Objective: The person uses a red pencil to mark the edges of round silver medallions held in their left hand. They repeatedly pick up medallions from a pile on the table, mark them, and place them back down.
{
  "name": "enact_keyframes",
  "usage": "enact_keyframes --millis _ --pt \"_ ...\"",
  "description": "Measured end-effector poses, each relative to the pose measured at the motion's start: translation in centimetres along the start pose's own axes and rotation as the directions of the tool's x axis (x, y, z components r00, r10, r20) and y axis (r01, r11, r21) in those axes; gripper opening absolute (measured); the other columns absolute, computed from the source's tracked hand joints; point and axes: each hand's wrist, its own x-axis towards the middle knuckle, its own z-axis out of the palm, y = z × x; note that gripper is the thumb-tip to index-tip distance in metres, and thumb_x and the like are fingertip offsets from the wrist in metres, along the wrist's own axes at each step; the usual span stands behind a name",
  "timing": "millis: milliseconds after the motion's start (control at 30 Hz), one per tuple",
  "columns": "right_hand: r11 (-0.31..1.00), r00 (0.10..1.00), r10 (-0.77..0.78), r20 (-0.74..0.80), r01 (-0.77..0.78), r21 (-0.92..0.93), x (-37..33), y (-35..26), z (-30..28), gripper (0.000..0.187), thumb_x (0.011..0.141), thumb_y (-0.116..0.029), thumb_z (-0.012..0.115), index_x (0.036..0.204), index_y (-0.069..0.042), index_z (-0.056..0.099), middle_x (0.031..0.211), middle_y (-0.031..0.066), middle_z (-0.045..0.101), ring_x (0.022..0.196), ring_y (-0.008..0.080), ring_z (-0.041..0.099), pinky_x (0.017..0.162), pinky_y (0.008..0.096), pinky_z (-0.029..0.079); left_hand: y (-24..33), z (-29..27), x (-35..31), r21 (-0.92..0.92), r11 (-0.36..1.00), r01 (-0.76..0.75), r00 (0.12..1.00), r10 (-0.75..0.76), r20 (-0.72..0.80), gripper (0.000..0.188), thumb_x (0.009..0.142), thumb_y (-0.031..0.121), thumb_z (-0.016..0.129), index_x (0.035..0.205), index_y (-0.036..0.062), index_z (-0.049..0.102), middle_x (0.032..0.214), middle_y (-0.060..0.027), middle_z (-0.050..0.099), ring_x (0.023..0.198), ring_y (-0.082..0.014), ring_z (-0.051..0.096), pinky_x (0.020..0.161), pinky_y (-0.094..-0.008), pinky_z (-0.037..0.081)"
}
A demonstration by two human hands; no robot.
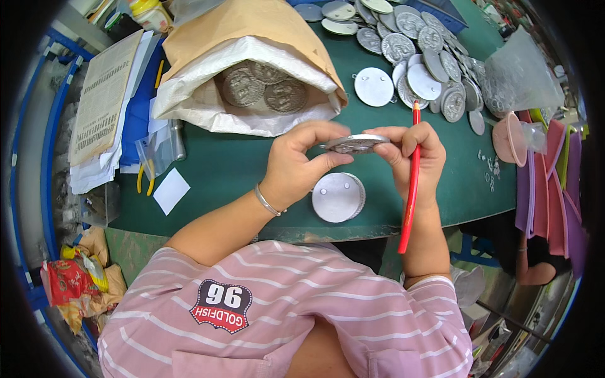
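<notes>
Between my two hands a round silver metal medallion (pixel 354 144) is held up nearly edge-on, its relief side turned toward me. My left hand (pixel 301 157) pinches its left edge with thumb and fingers. At the right edge, my right hand (pixel 413 154) grips it with thumb and forefinger, while a red pencil (pixel 412 195) is tucked in the same hand, pointing up and away. Just below, on the green table, lies another medallion (pixel 336 198), smooth back upward with two small studs. A paper sack (pixel 252 47) with a white lining lies open beyond my left hand, holding several medallions (pixel 285 94) relief side up.
A heap of silver medallions (pixel 435 66) covers the far right of the table (pixel 252 167). Small metal rings (pixel 490 167) are scattered at the right, near a pink basket (pixel 509 140) and a clear plastic bag (pixel 526 75). Papers (pixel 107 107) and yellow-handled pliers (pixel 145 179) lie at the left.
</notes>
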Motion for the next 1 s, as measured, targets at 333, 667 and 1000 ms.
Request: enact_keyframes --millis 333,667,1000 --pt "0.999 0.999 -0.050 0.002 0.050 -0.019 -0.1 2.5 0.4 0.034 0.074 0.009 0.065 0.072 -0.007 0.036 0.087 0.0212 0.065 0.079 0.0189 0.060 0.071 0.0279 0.048 0.7 -0.5 0.0 0.346 0.917 -0.201 0.972 0.231 -0.047 0.021 0.063 -0.005 0.072 0.082 0.0001 0.065 0.085 -0.0094 0.065 0.077 -0.0174 0.062 0.068 -0.0260 0.048" --pt "0.969 0.980 -0.156 0.122 0.176 -0.174 0.0 2.9 1.0 0.035 0.068 0.010 0.068 0.069 -0.007 0.037 0.085 0.0171 0.066 0.079 0.0205 0.060 0.068 0.0291 0.048 0.0 -0.4 0.2 0.437 0.858 -0.271 0.948 0.316 -0.033 0.025 0.058 -0.005 0.073 0.079 0.0013 0.063 0.079 -0.0108 0.064 0.072 -0.0238 0.062 0.065 -0.0304 0.049" --pt "0.972 0.984 -0.129 0.121 0.150 -0.182 -0.3 3.3 0.8 0.036 0.067 0.010 0.068 0.068 -0.007 0.037 0.083 0.0159 0.066 0.078 0.0197 0.060 0.066 0.0283 0.048 -0.4 -0.2 0.1 0.382 0.896 -0.226 0.965 0.258 -0.036 0.023 0.058 -0.005 0.072 0.078 0.0005 0.062 0.078 -0.0104 0.064 0.072 -0.0233 0.061 0.065 -0.0302 0.048"
